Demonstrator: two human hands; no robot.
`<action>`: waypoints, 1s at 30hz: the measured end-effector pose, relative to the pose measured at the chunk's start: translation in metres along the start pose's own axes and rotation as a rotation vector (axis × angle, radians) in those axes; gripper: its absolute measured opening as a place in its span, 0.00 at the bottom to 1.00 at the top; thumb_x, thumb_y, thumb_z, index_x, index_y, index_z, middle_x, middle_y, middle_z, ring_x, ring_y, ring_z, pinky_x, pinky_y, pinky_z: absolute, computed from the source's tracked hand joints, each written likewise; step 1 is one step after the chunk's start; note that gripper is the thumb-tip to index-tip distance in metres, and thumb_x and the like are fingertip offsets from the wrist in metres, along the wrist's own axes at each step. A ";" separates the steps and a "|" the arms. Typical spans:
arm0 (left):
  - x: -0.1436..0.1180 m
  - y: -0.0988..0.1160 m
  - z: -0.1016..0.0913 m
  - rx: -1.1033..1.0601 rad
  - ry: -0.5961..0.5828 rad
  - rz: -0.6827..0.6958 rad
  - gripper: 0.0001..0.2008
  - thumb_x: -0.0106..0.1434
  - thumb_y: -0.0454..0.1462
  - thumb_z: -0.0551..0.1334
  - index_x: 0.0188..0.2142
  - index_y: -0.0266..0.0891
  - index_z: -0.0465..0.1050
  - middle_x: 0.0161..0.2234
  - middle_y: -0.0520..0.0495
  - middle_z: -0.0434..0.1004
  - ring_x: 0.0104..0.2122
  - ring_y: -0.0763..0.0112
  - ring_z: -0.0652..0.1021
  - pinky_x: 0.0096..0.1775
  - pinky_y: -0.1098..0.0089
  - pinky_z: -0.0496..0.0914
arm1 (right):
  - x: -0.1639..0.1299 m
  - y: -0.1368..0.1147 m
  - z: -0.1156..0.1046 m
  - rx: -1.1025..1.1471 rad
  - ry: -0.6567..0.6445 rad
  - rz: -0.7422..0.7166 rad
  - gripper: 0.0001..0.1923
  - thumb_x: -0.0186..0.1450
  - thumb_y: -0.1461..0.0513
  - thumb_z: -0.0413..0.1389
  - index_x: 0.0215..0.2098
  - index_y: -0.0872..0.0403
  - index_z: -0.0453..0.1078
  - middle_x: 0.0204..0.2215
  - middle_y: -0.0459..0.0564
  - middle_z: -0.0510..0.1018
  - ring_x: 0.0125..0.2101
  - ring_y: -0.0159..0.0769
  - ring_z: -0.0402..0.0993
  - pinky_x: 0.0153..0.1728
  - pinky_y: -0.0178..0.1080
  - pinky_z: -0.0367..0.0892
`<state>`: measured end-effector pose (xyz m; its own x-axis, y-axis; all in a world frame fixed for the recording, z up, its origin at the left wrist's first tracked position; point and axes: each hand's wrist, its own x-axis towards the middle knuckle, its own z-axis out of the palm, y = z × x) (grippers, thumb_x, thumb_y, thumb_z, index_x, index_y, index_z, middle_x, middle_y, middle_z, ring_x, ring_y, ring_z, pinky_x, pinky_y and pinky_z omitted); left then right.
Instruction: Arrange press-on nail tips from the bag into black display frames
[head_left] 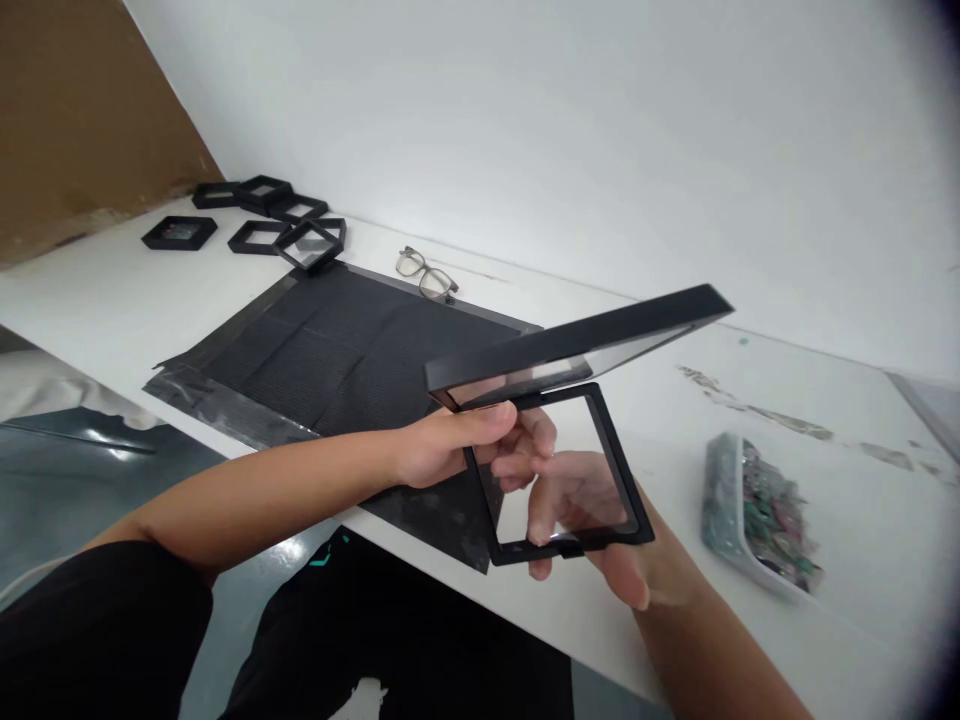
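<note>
Holding a hinged black square plastic display case with clear film windows [559, 400] open above the near edge of the white counter [862, 600]. Left hand [442, 445] fingers clamped on its hinge corner; right hand [600, 530] fingers closed behind the lower frame. No readable writing anywhere. Grey-rimmed eyeglasses [426, 274] lie by the back edge; clear plastic tray of small colourful pieces [757, 515] sits toward the right end.

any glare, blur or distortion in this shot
Head view: wide-lens bend tilts the table, dark vignette at the right corners; soft even light with faint shadows; glare on the floor; film in the frame blurs the right hand behind it.
</note>
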<state>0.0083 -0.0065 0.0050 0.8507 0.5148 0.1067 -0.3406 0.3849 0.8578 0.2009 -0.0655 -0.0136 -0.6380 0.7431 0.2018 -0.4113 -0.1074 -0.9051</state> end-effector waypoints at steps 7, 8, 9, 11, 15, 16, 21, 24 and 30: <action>0.001 -0.004 -0.003 -0.056 -0.045 0.036 0.29 0.56 0.63 0.63 0.34 0.40 0.68 0.19 0.55 0.60 0.22 0.74 0.66 0.28 0.71 0.62 | 0.003 0.000 0.003 0.080 0.031 -0.018 0.27 0.56 0.52 0.69 0.52 0.44 0.72 0.36 0.44 0.82 0.27 0.30 0.81 0.27 0.31 0.77; 0.001 -0.005 -0.005 -0.057 -0.048 0.044 0.28 0.57 0.63 0.63 0.34 0.40 0.68 0.19 0.55 0.61 0.22 0.74 0.66 0.29 0.71 0.62 | 0.003 0.000 0.003 0.086 0.032 -0.021 0.25 0.56 0.52 0.69 0.51 0.44 0.71 0.35 0.44 0.82 0.27 0.30 0.81 0.26 0.31 0.77; 0.002 -0.006 -0.005 -0.059 -0.049 0.050 0.28 0.58 0.63 0.62 0.35 0.40 0.68 0.19 0.55 0.61 0.23 0.74 0.66 0.29 0.71 0.62 | 0.002 -0.001 0.003 0.089 0.035 -0.024 0.25 0.57 0.52 0.69 0.51 0.44 0.70 0.35 0.44 0.83 0.27 0.31 0.81 0.26 0.31 0.77; 0.002 -0.007 -0.007 -0.067 -0.048 0.046 0.27 0.59 0.62 0.62 0.35 0.40 0.67 0.19 0.55 0.62 0.23 0.74 0.66 0.29 0.71 0.62 | 0.002 -0.002 0.005 0.073 0.052 -0.019 0.25 0.58 0.52 0.68 0.50 0.44 0.69 0.35 0.45 0.83 0.27 0.32 0.81 0.26 0.31 0.76; 0.005 -0.004 -0.005 -0.069 0.024 0.016 0.26 0.59 0.59 0.63 0.29 0.39 0.65 0.18 0.54 0.63 0.22 0.74 0.66 0.29 0.71 0.63 | 0.003 -0.007 0.011 0.018 0.149 -0.025 0.23 0.61 0.53 0.67 0.52 0.44 0.68 0.32 0.43 0.82 0.25 0.30 0.79 0.26 0.32 0.77; 0.005 -0.003 -0.005 -0.060 0.052 0.013 0.26 0.59 0.59 0.64 0.28 0.39 0.65 0.17 0.54 0.63 0.22 0.74 0.67 0.29 0.71 0.64 | 0.003 -0.007 0.012 0.003 0.174 -0.027 0.24 0.61 0.53 0.67 0.53 0.44 0.68 0.32 0.43 0.82 0.24 0.30 0.78 0.26 0.33 0.77; 0.006 -0.001 -0.004 -0.019 0.195 0.005 0.26 0.62 0.58 0.61 0.26 0.38 0.65 0.14 0.56 0.61 0.17 0.74 0.70 0.25 0.72 0.67 | 0.004 -0.005 0.013 -0.067 0.253 -0.015 0.25 0.64 0.54 0.65 0.57 0.45 0.67 0.31 0.45 0.82 0.26 0.33 0.79 0.29 0.38 0.80; 0.005 0.000 -0.002 -0.015 0.276 -0.003 0.23 0.66 0.54 0.58 0.26 0.37 0.66 0.14 0.57 0.62 0.15 0.75 0.71 0.22 0.74 0.68 | 0.004 -0.005 0.013 -0.096 0.268 -0.004 0.24 0.64 0.54 0.64 0.57 0.46 0.68 0.32 0.46 0.82 0.27 0.33 0.79 0.30 0.40 0.80; 0.004 0.004 0.004 0.045 0.367 0.021 0.18 0.67 0.45 0.57 0.25 0.37 0.68 0.13 0.56 0.66 0.13 0.74 0.71 0.20 0.74 0.70 | 0.004 -0.010 0.016 -0.097 0.282 0.006 0.18 0.69 0.54 0.59 0.56 0.46 0.71 0.31 0.46 0.81 0.31 0.34 0.79 0.32 0.37 0.79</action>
<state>0.0117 -0.0065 0.0106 0.6410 0.7655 -0.0558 -0.3316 0.3418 0.8793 0.1925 -0.0719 0.0020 -0.4288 0.8982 0.0963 -0.3351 -0.0591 -0.9403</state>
